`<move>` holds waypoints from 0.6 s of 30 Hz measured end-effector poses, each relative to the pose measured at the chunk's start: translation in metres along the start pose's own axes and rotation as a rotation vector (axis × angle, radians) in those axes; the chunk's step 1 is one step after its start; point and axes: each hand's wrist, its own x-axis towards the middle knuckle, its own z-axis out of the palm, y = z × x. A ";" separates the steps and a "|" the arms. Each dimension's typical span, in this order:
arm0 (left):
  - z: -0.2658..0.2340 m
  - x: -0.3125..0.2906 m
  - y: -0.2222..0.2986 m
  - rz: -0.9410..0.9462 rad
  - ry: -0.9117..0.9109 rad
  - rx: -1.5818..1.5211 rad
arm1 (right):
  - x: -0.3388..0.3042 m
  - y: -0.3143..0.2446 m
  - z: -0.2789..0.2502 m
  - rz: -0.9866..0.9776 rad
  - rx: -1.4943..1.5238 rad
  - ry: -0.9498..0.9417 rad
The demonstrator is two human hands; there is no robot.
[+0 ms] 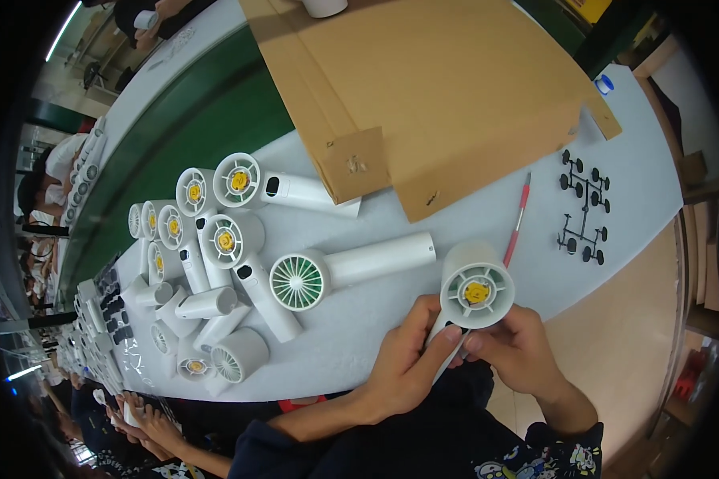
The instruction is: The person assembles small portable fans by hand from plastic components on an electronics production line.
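Note:
A white handheld fan [470, 259] is held in both hands near the table's front edge, its round head up and a yellow centre showing between the spokes. My left hand [407, 351] is closed around the fan's handle, with the thumb near a small dark panel. My right hand [521, 347] grips the fan from the other side, its thumb pressed just below the head. The fingers behind the handle are partly hidden. Nearest to the left hand lies another white fan [367, 263], on its side with its spoked grille facing me.
Several more white fans [232, 241] lie piled at the left. A large cardboard sheet [455, 88] covers the back of the white table. A red-handled, pen-like tool [522, 215] and small black parts on a frame [587, 203] lie at right. Other people's hands [148, 423] work at the lower left.

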 end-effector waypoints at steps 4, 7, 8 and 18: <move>0.000 -0.007 0.005 -0.028 -0.053 0.179 | 0.006 -0.005 0.002 0.037 0.021 -0.019; -0.006 -0.009 0.001 0.017 -0.085 0.315 | 0.013 -0.010 0.002 0.079 -0.007 -0.061; -0.006 -0.009 0.001 0.023 -0.085 0.330 | 0.015 -0.011 0.003 0.089 0.014 -0.048; -0.007 -0.004 -0.003 0.222 -0.058 0.516 | 0.017 -0.003 0.003 0.129 0.112 0.000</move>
